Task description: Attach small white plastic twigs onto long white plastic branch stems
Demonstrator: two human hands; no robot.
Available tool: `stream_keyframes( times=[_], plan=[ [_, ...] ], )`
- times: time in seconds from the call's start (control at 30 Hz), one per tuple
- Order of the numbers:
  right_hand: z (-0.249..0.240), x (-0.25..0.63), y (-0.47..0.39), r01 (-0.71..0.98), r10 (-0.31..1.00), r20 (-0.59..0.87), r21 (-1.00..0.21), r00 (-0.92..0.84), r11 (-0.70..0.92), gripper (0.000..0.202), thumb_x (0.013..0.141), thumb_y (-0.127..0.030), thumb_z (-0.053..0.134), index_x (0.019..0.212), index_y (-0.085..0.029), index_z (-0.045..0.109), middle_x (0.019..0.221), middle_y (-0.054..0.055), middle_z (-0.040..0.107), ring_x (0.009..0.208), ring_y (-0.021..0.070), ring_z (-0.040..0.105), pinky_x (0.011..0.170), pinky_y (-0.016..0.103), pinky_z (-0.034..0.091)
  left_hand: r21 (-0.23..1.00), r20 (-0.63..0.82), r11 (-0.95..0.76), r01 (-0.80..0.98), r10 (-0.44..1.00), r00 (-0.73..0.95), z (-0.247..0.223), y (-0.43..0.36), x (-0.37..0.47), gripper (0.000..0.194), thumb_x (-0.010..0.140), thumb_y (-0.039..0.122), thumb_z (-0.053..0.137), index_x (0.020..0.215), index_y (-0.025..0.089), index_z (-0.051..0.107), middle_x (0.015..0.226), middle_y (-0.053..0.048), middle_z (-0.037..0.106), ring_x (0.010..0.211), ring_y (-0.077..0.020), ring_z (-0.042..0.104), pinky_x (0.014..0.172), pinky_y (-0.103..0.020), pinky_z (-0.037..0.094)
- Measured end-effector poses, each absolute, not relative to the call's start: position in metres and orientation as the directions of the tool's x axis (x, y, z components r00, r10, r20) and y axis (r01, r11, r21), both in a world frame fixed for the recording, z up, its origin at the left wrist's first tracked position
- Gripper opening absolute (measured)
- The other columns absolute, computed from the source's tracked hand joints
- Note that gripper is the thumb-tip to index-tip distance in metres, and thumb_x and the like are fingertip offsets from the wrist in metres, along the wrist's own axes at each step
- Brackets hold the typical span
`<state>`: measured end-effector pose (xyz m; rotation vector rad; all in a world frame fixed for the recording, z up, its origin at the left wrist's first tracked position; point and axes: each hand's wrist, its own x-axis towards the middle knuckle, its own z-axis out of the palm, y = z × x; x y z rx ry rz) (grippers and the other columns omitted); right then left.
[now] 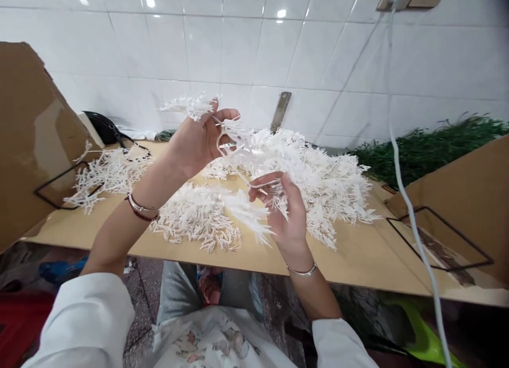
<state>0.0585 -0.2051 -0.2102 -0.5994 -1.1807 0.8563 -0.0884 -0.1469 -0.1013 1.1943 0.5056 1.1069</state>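
Note:
My left hand (199,145) is raised above the table, its fingers closed around the upper part of a white artificial foliage sprig (240,175). Lower and to the right, my right hand (293,214) pinches the thin stem of the same sprig between thumb and fingers. Feathery white leaves stick out past both hands, and one drooping tuft is blurred. Behind my right hand lies a large heap of white artificial foliage (322,169). A smaller pile of short white leaf pieces (194,217) is below my left hand. Another white pile (109,174) sits beyond my left forearm.
Cardboard panels (24,124) flank the tan tabletop (342,262), with black wire frames beside them. A white cable (405,193) hangs down on the right. Green artificial foliage (433,148) lies at the back right. A metal strip (280,111) leans against the tiled wall; a black bag (101,126) is back left.

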Motion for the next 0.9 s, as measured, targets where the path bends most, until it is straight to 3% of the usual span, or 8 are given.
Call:
stream_keyframes(
  times=[0.13,0.27,0.37,0.53,0.73,0.83,0.9],
  plan=[
    [-0.222,0.049,-0.217,-0.307,0.81,0.555,-0.75,0.19,0.586,0.029,0.09,-0.042,0.04,0.073,-0.024,0.055,0.085,0.005,0.061,0.086,0.02,0.063,0.076,0.039,0.055,0.801,0.235,0.023,-0.598,0.907,0.35,-0.12,-0.167,-0.115,0.049,0.1,0.031,0.02,0.071,0.015,0.056,0.06,-0.002,0.053,0.061,-0.0125,0.057,0.058,-0.024,0.047],
    [-0.241,0.039,-0.228,-0.4,0.819,0.557,-0.725,0.138,0.561,0.031,0.089,-0.04,0.037,0.063,-0.024,0.042,0.07,0.003,0.053,0.091,0.0223,0.061,0.093,0.048,0.049,0.683,0.192,0.096,-0.724,0.933,0.305,-0.15,-0.196,-0.131,0.049,0.1,0.033,0.019,0.073,0.014,0.056,0.058,-0.001,0.049,0.052,-0.0098,0.051,0.05,-0.021,0.044],
    [-0.256,0.031,-0.239,-0.466,0.829,0.556,-0.719,0.059,0.515,0.036,0.086,-0.041,0.041,0.055,-0.023,0.04,0.054,0.001,0.045,0.076,0.0223,0.06,0.087,0.048,0.049,0.621,0.171,0.127,-0.773,0.941,0.292,-0.174,-0.213,-0.136,0.045,0.099,0.033,0.024,0.072,0.016,0.054,0.058,0.0,0.045,0.048,-0.0081,0.046,0.045,-0.018,0.04],
    [-0.272,0.023,-0.254,-0.514,0.856,0.512,-0.756,-0.076,0.406,0.042,0.088,-0.04,0.041,0.05,-0.021,0.037,0.044,-0.003,0.035,0.045,0.0144,0.042,0.067,0.039,0.048,0.509,0.246,0.097,-0.855,0.936,0.253,-0.214,-0.229,-0.141,0.041,0.099,0.03,0.024,0.072,0.018,0.052,0.055,0.003,0.036,0.04,-0.0063,0.032,0.04,-0.017,0.032],
    [-0.291,0.039,-0.27,-0.463,0.887,0.44,-0.821,-0.138,0.335,0.047,0.087,-0.048,0.041,0.048,-0.022,0.038,0.04,-0.005,0.031,0.037,0.0125,0.034,0.054,0.035,0.044,0.652,0.382,-0.084,-0.754,0.895,0.231,-0.269,-0.238,-0.151,0.049,0.092,0.045,0.04,0.049,0.021,0.043,0.034,0.005,0.017,0.03,-0.0095,0.02,0.037,-0.023,0.029],
    [-0.302,0.053,-0.283,-0.344,0.826,0.457,-0.873,-0.331,0.346,0.049,0.084,-0.062,0.043,0.053,-0.024,0.049,0.041,-0.003,0.042,0.038,0.0147,0.042,0.048,0.033,0.044,0.745,0.407,-0.16,-0.648,0.878,0.251,-0.29,-0.246,-0.153,0.05,0.088,0.052,0.043,0.048,0.022,0.049,0.032,0.002,0.029,0.033,-0.0118,0.035,0.043,-0.027,0.038],
    [-0.305,0.056,-0.292,-0.251,0.714,0.475,-0.879,-0.515,0.405,0.047,0.079,-0.068,0.048,0.063,-0.025,0.059,0.05,0.0,0.054,0.045,0.0159,0.051,0.048,0.03,0.046,0.822,0.321,-0.143,-0.551,0.916,0.24,-0.299,-0.253,-0.151,0.046,0.085,0.055,0.046,0.053,0.023,0.056,0.04,-0.002,0.043,0.044,-0.0158,0.048,0.051,-0.031,0.045]
  ],
)
